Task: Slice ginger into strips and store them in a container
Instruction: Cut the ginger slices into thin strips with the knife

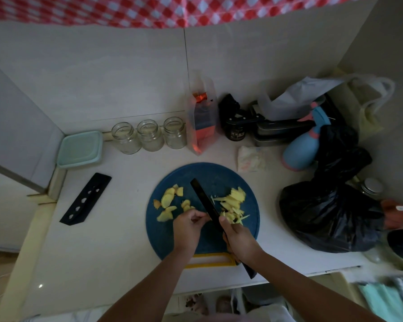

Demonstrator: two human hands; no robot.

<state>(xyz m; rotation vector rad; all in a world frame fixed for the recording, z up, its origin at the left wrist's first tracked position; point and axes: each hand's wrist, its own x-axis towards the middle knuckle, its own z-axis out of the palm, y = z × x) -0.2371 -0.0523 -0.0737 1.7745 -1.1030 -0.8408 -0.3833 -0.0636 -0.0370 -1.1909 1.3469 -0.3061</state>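
Observation:
A round blue cutting board (209, 173) lies on the white counter. Flat ginger slices (169, 201) sit on its left half. A pile of cut ginger strips (233, 203) lies on its right half. My right hand (240, 238) grips the handle of a black knife (204, 198), whose blade runs up the middle of the board between the two piles. My left hand (189, 226) rests just left of the blade with its fingers curled; whether they pinch a ginger piece is hidden. A pale green lidded container (79, 149) stands at the back left.
Three glass jars (149, 135) stand behind the board. A black knife sheath (86, 198) lies to the left. A clear bag (201, 117), a blue spray bottle (303, 145) and a black rubbish bag (328, 210) crowd the back and right side.

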